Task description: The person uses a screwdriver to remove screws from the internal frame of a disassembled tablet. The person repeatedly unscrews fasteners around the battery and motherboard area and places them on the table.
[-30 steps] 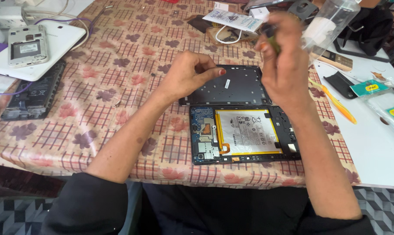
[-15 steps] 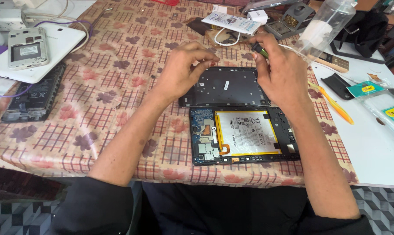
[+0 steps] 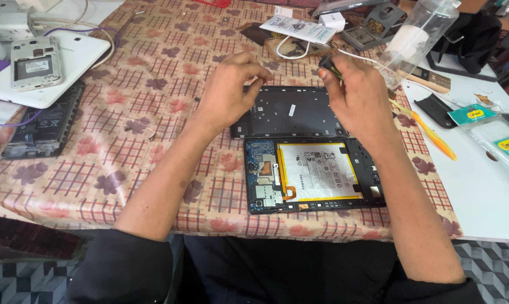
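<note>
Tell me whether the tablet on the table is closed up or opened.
Opened. The tablet lies with its battery and circuit boards showing, and its dark back cover lies flat beside it.

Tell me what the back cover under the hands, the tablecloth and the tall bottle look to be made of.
Back cover: likely moulded plastic, matt black; dull surface dotted with small moulded marks.
Tablecloth: probably plastic-coated or vinyl sheet, printed checks and flowers; it shows a faint sheen and hangs stiffly over the edge.
Bottle: clear plastic, apparently; the white contents show through its walls.
</note>
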